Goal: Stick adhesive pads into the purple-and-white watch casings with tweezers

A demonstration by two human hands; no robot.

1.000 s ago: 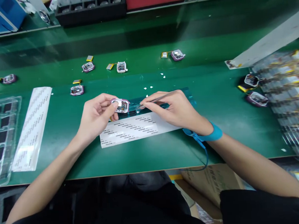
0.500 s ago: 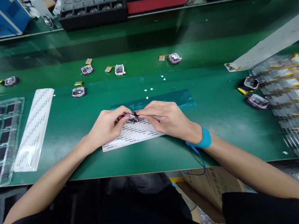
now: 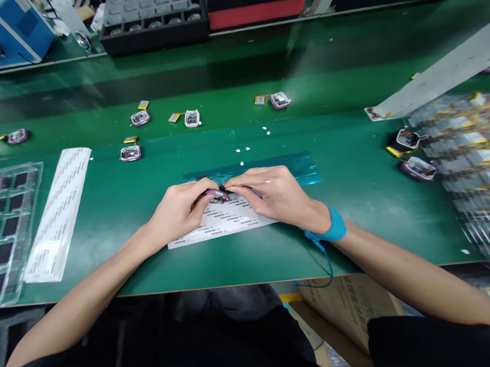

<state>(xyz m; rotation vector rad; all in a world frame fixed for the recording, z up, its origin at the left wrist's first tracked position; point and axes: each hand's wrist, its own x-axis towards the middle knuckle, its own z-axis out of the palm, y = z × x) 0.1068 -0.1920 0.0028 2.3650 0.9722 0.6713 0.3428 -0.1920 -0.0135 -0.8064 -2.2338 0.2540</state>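
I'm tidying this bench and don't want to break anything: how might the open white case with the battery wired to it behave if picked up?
The white case looks rigid, so it should keep its shape. The battery lies beside it on a thin lead, so it would probably dangle and tug. The inside is exposed, so pressing there could do damage.

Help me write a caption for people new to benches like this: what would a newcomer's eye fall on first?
Probably the bright blue band on the right wrist, vivid against the green bench. Next, at the bench's middle, the left hand holds a purple-rimmed device while the right hand grips a thin tool beside it. The glinting bank of clear, packed trays fills the right edge.
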